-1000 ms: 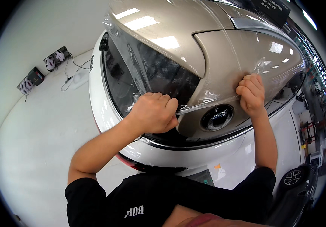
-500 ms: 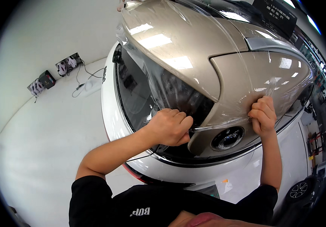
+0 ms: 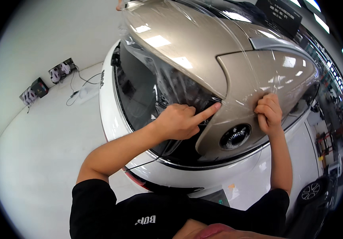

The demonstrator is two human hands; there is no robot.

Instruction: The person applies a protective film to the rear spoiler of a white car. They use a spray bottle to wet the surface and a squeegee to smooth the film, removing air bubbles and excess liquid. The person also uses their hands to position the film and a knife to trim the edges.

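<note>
A sheet of clear film lies over the glossy bronze-beige body panels of a car and hangs in wrinkles past the hood-like panel's left edge. My left hand has its index finger stretched out, its tip touching the panel corner beside the seam. Its other fingers are curled where the film runs down to them; the grip itself is partly hidden. My right hand is closed on the film against the panel, above and right of the round dark lamp.
Part of another person's hand shows at the far top edge. A white car body curves below the panels. On the floor by the left wall are boxes and black cables. A black wheel stands at lower right.
My left index finger has stretched out onto the panel corner from a closed fist. The film edge between my hands no longer shows as a taut line. The view has shifted slightly.
</note>
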